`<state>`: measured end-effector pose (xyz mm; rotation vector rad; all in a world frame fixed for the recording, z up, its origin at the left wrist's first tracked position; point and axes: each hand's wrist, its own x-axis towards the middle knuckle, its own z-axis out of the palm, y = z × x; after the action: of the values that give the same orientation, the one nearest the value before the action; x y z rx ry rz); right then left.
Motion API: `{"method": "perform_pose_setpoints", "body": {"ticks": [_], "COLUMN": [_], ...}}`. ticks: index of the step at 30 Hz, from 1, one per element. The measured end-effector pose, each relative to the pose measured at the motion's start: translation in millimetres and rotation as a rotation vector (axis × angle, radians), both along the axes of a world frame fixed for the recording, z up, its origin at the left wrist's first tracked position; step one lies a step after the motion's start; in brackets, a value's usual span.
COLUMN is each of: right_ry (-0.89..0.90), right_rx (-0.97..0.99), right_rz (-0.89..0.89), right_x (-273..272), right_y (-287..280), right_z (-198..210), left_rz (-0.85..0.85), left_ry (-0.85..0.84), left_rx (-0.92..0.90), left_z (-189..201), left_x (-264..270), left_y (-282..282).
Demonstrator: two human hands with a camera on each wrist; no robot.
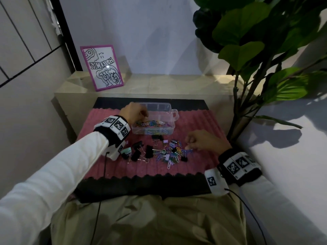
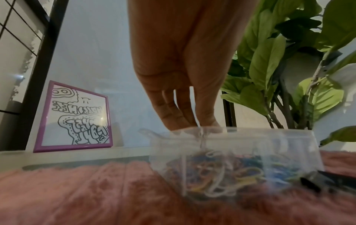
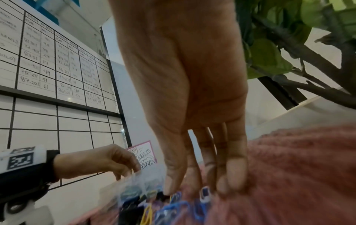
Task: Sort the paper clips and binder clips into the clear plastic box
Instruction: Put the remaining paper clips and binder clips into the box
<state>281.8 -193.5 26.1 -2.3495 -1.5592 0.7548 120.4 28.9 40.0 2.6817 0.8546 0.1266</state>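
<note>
Surface: pink ribbed mat (image 1: pixel 194 124) beneath clear plastic box (image 1: pixel 169 129).
Room: framed drawing (image 1: pixel 101 67), plant (image 1: pixel 247 41).
Left hand (image 1: pixel 131 112): pinches white paper clip (image 2: pixel 201 137), left-wrist view only.
Right hand (image 1: pixel 203 140): fingertips on loose clips (image 1: pixel 174 151); grasp unclear.

i'm seeing a clear plastic box (image 1: pixel 159 119) holding paper clips (image 1: pixel 150 123) in a jumble of blue, yellow, pink and green, sitting on a ribbed pink mat (image 1: pixel 194 124) edged in black; black binder clips (image 1: pixel 141 152) are lying there, and a purple frame (image 1: pixel 101 67) is showing black-and-white doodles.
</note>
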Motion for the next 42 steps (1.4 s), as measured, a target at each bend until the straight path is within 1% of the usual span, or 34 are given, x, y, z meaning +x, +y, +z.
{"method": "perform_pose_setpoints", "body": {"ticks": [4,6,8,9,10,12,14,17,20,22,24,26,30,33,36,38,40,41,42], "right_ry": [-0.023,-0.009,0.038,0.071,0.1,0.125,0.179,0.321,0.408,0.461,0.618,0.773,0.886,0.988,1.04,1.062,1.111,1.113,1.07], "right_rx": [0.032,0.038,0.054,0.069,0.092,0.166,0.282,0.442,0.532,0.569,0.609,0.626,0.584,0.485,0.378,0.35,0.379,0.4,0.421], "right_rz": [0.093,0.117,0.106,0.088,0.065,0.016,-0.035,-0.141,-0.246,-0.293,-0.346,-0.393,-0.455,-0.454,-0.427,-0.399,-0.36,-0.336,-0.302], "right_x": [-8,-9,-8,-6,-3,4,10,14,17,17,15,11,7,7,4,1,-2,-5,-8], "right_y": [2,4,5,5,5,2,-3,-12,-15,-14,-15,-15,-9,-1,9,21,36,44,51], "right_z": [-9,-13,-15,-15,-14,-13,-11,-10,-13,-14,-14,-12,-11,-16,-13,-4,9,16,21], "left_rz": [-0.034,-0.058,-0.15,-0.233,-0.316,-0.432,-0.471,-0.463,-0.444,-0.416,-0.396,-0.389,-0.296,-0.192,-0.057,-0.026,-0.03,-0.032,-0.032], "left_ry": [0.03,-0.016,-0.103,-0.118,-0.097,0.025,0.154,0.24,0.257,0.21,0.158,0.114,0.04,-0.051,-0.125,-0.087,-0.012,0.031,0.059], "left_rx": [0.08,0.164,0.194,0.155,0.09,-0.034,-0.07,-0.061,-0.082,-0.126,-0.149,-0.129,-0.176,-0.119,-0.066,-0.035,-0.025,-0.02,-0.012], "left_z": [-4,-2,1,2,1,-4,-10,-16,-16,-15,-12,-7,6,21,28,27,22,19,17], "left_x": [-3,-6,-6,-5,-3,6,17,29,32,29,26,22,10,-1,-8,-10,-11,-11,-12], "left_y": [-10,-25,-50,-63,-75,-93,-103,-107,-107,-104,-100,-94,-72,-45,-19,-8,-4,-4,-7]}}
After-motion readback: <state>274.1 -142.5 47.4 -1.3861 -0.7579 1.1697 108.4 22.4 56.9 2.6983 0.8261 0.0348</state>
